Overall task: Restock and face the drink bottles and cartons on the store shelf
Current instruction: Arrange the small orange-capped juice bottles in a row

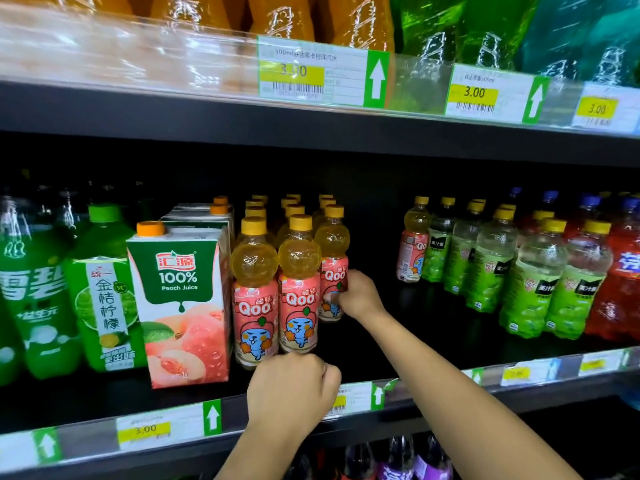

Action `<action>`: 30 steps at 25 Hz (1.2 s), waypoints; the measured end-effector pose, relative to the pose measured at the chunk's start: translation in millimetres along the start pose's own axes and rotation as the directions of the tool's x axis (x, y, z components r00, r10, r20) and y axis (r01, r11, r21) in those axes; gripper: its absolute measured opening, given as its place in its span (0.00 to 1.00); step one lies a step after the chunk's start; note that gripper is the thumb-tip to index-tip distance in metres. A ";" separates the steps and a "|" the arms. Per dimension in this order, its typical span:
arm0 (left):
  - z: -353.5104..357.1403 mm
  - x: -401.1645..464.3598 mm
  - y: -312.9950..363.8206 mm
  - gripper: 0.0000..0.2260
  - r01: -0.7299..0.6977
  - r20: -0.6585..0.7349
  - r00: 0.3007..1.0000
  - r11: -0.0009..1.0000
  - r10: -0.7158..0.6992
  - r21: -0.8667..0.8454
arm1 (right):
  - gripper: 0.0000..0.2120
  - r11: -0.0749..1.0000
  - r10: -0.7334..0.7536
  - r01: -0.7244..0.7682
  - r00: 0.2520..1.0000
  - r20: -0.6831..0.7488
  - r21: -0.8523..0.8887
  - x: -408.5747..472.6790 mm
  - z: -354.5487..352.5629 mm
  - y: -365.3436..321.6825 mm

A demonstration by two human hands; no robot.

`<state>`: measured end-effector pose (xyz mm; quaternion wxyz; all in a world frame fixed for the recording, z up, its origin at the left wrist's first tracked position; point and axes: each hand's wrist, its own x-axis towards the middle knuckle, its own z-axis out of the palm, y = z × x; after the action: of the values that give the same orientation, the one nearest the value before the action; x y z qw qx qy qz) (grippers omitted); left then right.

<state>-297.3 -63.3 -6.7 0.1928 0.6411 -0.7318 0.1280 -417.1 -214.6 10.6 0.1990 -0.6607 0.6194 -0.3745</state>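
Pink-labelled Qoo peach bottles with yellow caps stand in three rows on the middle shelf (433,344). My right hand (358,295) grips the front bottle of the right row (331,258) at its label, and that bottle sits a little behind the two other front bottles. My left hand (292,388) is curled in a fist just in front of the base of the middle front bottle (299,289); nothing shows inside it. The left front bottle (254,299) stands untouched. A lone Qoo bottle (414,244) stands further right, across a dark gap.
A peach juice carton (183,306) stands to the left of the Qoo rows, with green bottles (104,289) beyond it. Green-labelled bottles (526,271) and red bottles (620,278) fill the right. Price-tag rail (166,429) runs along the shelf edge. Upper shelf (311,126) overhangs.
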 end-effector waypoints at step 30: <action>46.4 80.1 124.9 0.21 -0.239 0.229 0.878 0.799 0.421 -0.552 | 0.23 0.999 0.026 -0.036 0.956 -0.293 -0.030 84.8 -115.9 109.6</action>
<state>-434.4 -136.5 -4.9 0.1992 0.4398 -0.8628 -0.1498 -580.5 -290.2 26.3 0.0996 -0.5916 0.6587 -0.4540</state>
